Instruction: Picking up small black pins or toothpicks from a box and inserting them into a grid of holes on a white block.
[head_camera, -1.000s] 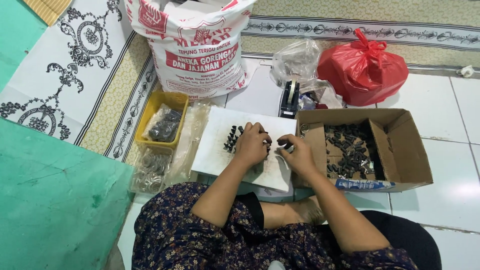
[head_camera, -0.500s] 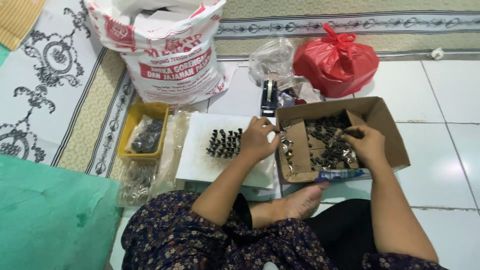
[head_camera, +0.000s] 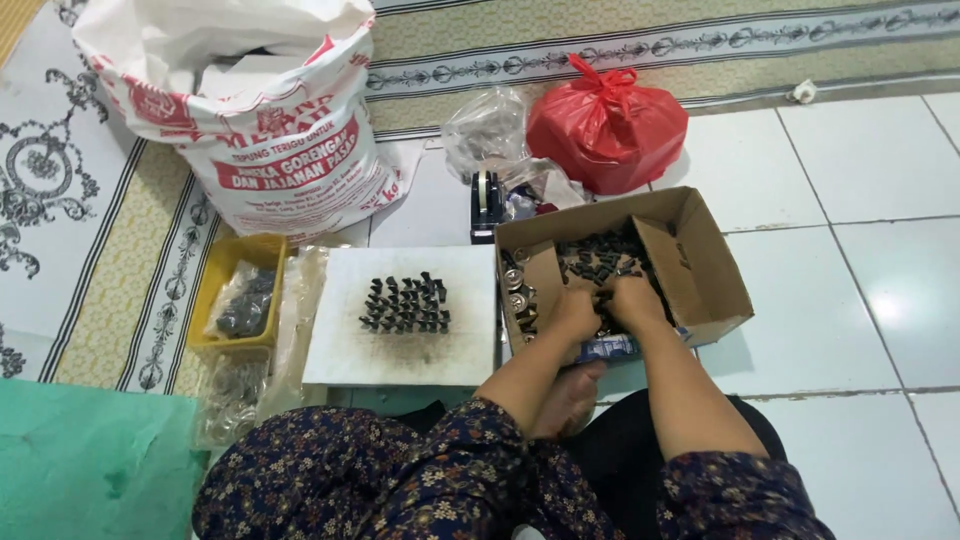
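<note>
Both my hands are down inside an open cardboard box (head_camera: 700, 265) full of small black parts (head_camera: 600, 258), with some silver round parts at its left side. My left hand (head_camera: 572, 312) and my right hand (head_camera: 633, 300) sit side by side among the black parts, fingers curled into them; whether either grips anything is hidden. Left of the box lies a white board (head_camera: 345, 345) with several small black pieces (head_camera: 405, 303) standing on it in rows.
A yellow tray (head_camera: 225, 262) with bagged dark parts sits left of the board, clear bags below it. Behind are a big white printed sack (head_camera: 250, 140), a red plastic bag (head_camera: 605, 125), a clear bag (head_camera: 485, 130) and a tape dispenser (head_camera: 486, 203). White tile floor lies to the right.
My left hand left the white board and moved right into the cardboard box, joining my right hand, which had gone there first. The camera view has shifted closer.
</note>
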